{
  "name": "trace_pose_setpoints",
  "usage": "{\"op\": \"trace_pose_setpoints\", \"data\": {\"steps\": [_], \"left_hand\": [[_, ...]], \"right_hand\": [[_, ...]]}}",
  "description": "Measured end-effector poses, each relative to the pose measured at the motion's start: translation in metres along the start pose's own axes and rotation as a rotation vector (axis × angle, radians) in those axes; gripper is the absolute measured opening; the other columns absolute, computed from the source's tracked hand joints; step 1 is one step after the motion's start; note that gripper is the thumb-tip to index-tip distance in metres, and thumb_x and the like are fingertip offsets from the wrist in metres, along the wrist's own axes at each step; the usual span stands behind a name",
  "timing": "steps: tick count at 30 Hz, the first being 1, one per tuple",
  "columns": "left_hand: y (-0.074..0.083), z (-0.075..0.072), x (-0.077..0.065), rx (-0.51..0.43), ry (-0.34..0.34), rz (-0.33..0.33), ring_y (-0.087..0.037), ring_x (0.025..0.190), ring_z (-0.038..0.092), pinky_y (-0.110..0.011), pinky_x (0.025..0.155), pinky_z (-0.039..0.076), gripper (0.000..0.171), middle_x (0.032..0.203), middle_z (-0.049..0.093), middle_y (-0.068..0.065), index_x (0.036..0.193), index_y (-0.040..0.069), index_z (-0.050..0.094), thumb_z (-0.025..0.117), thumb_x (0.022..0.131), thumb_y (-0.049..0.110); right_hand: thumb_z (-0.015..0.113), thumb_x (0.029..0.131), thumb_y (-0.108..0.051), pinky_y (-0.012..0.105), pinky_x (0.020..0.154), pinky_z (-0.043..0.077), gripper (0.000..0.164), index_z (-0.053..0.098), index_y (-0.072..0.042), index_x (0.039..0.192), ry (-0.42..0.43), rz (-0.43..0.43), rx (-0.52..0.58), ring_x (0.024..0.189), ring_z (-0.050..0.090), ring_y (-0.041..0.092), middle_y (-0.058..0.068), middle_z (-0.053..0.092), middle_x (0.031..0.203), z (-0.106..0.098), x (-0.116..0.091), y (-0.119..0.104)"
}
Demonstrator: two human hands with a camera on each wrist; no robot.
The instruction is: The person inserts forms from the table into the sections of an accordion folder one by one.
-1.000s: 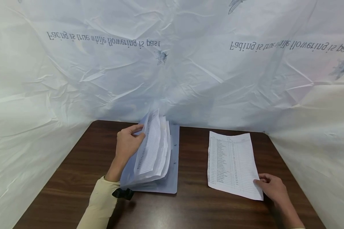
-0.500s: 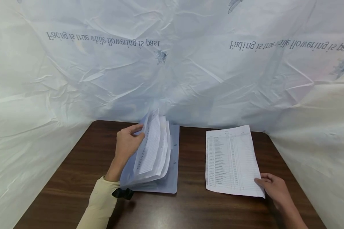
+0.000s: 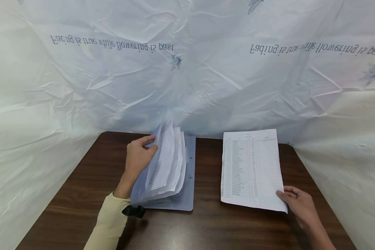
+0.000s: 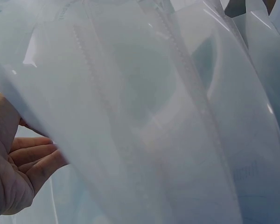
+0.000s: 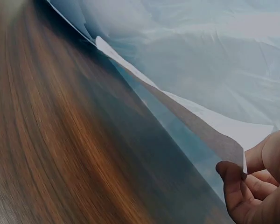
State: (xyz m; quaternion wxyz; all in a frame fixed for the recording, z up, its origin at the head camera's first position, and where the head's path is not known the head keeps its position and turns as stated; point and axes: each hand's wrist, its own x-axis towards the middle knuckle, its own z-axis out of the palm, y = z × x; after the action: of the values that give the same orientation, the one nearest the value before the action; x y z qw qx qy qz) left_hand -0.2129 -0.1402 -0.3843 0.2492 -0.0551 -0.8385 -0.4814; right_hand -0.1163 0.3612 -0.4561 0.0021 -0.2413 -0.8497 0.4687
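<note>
A blue-grey folder (image 3: 190, 173) lies opened at the left of the table, with several clear sleeves and printed sheets (image 3: 164, 159) fanned upright inside it. My left hand (image 3: 140, 152) pinches the edge of a clear sleeve (image 4: 130, 93) between thumb and fingers, holding it up. To the right, my right hand (image 3: 300, 205) grips a loose printed sheet (image 3: 251, 170) by its lower right edge, thumb on top. The right wrist view shows that sheet (image 5: 191, 119) edge-on, bending slightly and raised over the table, its near corner between thumb and fingers.
The dark wooden table (image 3: 206, 225) has rounded far corners. A white plastic sheet (image 3: 187, 86) with printed lettering and flowers hangs behind it and along both sides. A black strap (image 3: 134, 211) sits on my left wrist, over a pale yellow sleeve (image 3: 109, 222).
My right hand has lifted the loose sheet's far edge and shifted it slightly left, and the sheet now stands flatter and straighter. My left hand and the folder have stayed put.
</note>
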Motion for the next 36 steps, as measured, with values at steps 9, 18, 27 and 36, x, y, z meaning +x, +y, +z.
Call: {"op": "trace_pose_setpoints", "data": {"steps": [9,18,27,36], "left_hand": [[-0.001,0.002,0.001,-0.006,-0.012,-0.013,-0.023,0.076,0.076,-0.026,0.058,0.054,0.032,0.105,0.077,-0.017,0.115,0.005,0.078,0.068,0.085,0.007],[-0.001,0.002,0.001,0.001,-0.002,-0.009,-0.023,0.078,0.076,-0.024,0.059,0.054,0.031,0.105,0.077,-0.014,0.115,0.004,0.078,0.069,0.085,0.005],[-0.001,0.003,0.000,-0.003,0.001,-0.013,-0.023,0.078,0.076,-0.026,0.059,0.055,0.031,0.106,0.077,-0.014,0.115,0.004,0.079,0.069,0.085,0.005],[0.000,0.003,0.000,-0.008,0.000,-0.017,-0.024,0.076,0.076,-0.028,0.060,0.056,0.032,0.106,0.077,-0.015,0.115,0.003,0.078,0.069,0.085,0.003]], "right_hand": [[0.070,0.096,-0.020,0.024,0.069,0.054,0.051,0.054,0.009,0.136,-0.037,-0.007,0.094,0.083,0.066,0.006,0.019,0.072,0.117,0.020,-0.010,-0.014],[0.071,0.096,-0.019,0.025,0.069,0.055,0.049,0.056,0.009,0.133,-0.063,-0.061,0.122,0.084,0.068,0.010,0.018,0.073,0.113,0.041,-0.015,-0.023],[0.072,0.095,-0.018,0.024,0.069,0.054,0.047,0.058,0.010,0.130,-0.105,-0.095,0.142,0.083,0.068,0.011,0.018,0.074,0.111,0.056,-0.018,-0.036],[0.071,0.095,-0.015,0.024,0.069,0.054,0.041,0.060,0.008,0.128,-0.118,-0.104,0.160,0.084,0.068,0.014,0.019,0.073,0.110,0.071,-0.019,-0.042]]}}
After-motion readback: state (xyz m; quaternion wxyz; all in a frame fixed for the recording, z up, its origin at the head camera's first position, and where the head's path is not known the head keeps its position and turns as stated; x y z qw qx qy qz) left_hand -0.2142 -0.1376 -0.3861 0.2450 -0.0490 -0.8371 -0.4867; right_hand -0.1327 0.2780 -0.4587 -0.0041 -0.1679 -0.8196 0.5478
